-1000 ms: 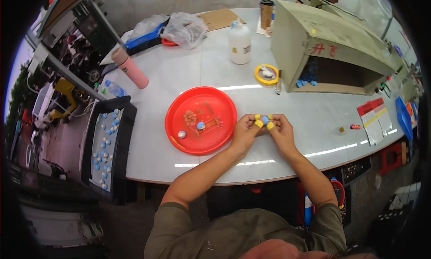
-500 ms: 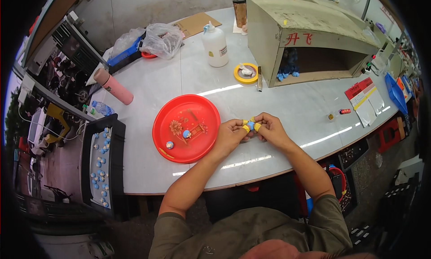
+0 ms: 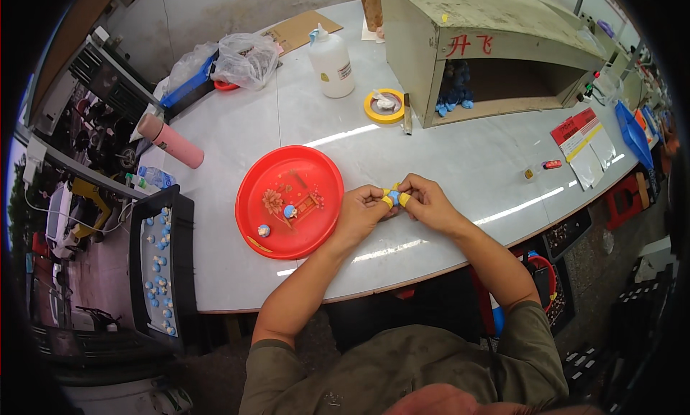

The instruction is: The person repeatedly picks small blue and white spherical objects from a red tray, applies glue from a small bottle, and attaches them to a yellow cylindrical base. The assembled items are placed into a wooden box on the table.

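Observation:
Between the fingertips of both hands is a small blue piece (image 3: 394,197), mostly covered, so its exact kind does not show. My left hand (image 3: 364,209) pinches it from the left, with yellow coverings on thumb and finger. From the right my right hand (image 3: 427,203) pinches the same piece, its fingertips also wrapped in yellow. Just left of my left hand lies a round red tray (image 3: 316,235) with a printed pattern. Two small blue-and-cream figurines rest in it: one figurine (image 3: 290,211) near the middle, another figurine (image 3: 264,231) toward the lower left.
A black bin (image 3: 188,257) at the left edge holds several similar small pieces. Farther back stand a pink flask (image 3: 172,142), a white bottle (image 3: 331,64), a yellow tape roll (image 3: 374,116) and an open-fronted cabinet (image 3: 424,70). A small jar (image 3: 529,174) and papers (image 3: 579,145) lie right.
The view has shifted slightly, so the table things sit a little more to the left. Both hands keep their pinch on the blue piece, with the fingers slightly repositioned.

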The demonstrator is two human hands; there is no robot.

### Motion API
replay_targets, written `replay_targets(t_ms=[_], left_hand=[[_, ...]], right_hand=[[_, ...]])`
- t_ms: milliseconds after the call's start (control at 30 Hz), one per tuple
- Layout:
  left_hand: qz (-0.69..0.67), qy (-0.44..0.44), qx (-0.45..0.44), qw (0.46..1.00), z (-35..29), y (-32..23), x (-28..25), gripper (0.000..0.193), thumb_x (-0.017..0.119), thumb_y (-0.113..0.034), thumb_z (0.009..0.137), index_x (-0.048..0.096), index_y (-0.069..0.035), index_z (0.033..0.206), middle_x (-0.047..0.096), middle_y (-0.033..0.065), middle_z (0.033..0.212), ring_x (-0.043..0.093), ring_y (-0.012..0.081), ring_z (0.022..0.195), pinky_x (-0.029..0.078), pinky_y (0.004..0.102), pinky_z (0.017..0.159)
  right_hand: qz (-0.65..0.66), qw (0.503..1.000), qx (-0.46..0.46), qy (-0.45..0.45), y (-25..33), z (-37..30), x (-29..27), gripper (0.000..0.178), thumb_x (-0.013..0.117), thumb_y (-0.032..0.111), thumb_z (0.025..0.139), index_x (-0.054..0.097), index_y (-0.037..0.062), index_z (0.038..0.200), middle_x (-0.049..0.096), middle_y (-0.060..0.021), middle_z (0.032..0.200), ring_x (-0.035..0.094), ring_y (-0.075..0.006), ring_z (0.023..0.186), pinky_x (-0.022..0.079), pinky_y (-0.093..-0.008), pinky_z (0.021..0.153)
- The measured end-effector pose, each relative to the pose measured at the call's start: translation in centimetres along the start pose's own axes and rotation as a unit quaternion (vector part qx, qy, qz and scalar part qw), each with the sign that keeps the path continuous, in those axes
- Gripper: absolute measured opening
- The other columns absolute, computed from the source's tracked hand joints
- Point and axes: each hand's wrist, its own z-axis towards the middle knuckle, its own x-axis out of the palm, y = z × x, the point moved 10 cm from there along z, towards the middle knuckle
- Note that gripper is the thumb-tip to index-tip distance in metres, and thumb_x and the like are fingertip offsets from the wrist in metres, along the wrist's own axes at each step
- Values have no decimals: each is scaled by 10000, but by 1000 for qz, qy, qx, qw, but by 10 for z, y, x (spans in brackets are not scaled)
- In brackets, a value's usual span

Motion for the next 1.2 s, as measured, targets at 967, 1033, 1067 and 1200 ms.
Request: replay_targets(t_ms=[967, 1033, 1067, 1200], left_hand=[[0, -5, -94, 996, -1, 8, -5, 223, 546, -187, 1008, 604, 20, 1066, 712, 131, 924, 694, 158, 765, 575, 255, 707], [-10, -3, -87, 996, 0, 8, -4, 220, 546, -185, 1008, 601, 18, 1072, 711, 132, 937, 697, 159, 777, 578, 258, 717], [-18, -3, -79, 997, 0, 7, -3, 217, 546, -183, 1007, 599, 17, 1076, 711, 132, 944, 698, 160, 783, 580, 260, 722], [-25, 3, -59, 998, 0, 3, 0, 190, 555, -147, 997, 592, 9, 1099, 710, 134, 988, 713, 175, 838, 589, 268, 752]], right_hand=[[49, 994, 102, 2, -13, 5, -3, 183, 579, 54, 921, 582, -43, 1076, 614, -56, 774, 541, -70, 568, 427, -222, 489], [51, 994, 96, 0, -13, 5, -3, 178, 584, 59, 922, 582, -38, 1072, 611, -53, 771, 541, -70, 569, 426, -221, 492], [55, 995, 87, -1, -13, 5, -3, 180, 599, 86, 932, 588, -27, 1072, 606, -43, 764, 535, -65, 565, 418, -213, 493], [73, 995, 72, -4, -8, 6, -3, 182, 624, 131, 957, 599, -9, 1070, 590, -20, 743, 519, -52, 553, 404, -196, 498]])
